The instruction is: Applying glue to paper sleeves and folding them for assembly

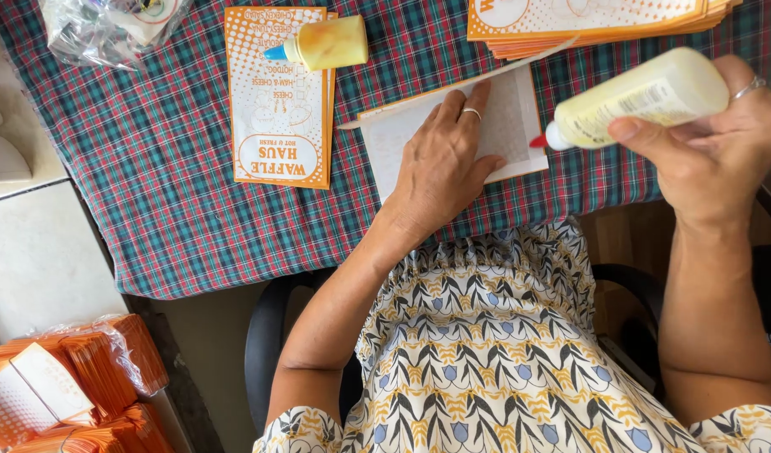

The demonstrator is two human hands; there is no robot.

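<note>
The left hand (440, 168) lies flat, fingers spread, pressing a white paper sleeve (511, 126) down on the plaid-covered counter (151, 151) near its front edge. The right hand (713, 143) has its grip closed round a pale yellow glue bottle (645, 96), tilted so the red nozzle (539, 141) points at the right edge of the sleeve, just beside the left fingertips. Whether the tip touches the paper is hard to tell from this angle; it looks barely above it.

To run the glue well, I judge the nozzle should follow the open flap in a thin, even line, with a light squeeze and the left palm keeping the sleeve from sliding on the cloth.

A stack of printed orange sleeves (281, 96) sits toward the middle of the counter with a second glue bottle (322, 42) lying on its far end. Another orange stack (587, 21) rests at the far right edge, and a clear plastic bag (109, 25) at the far left corner.
</note>
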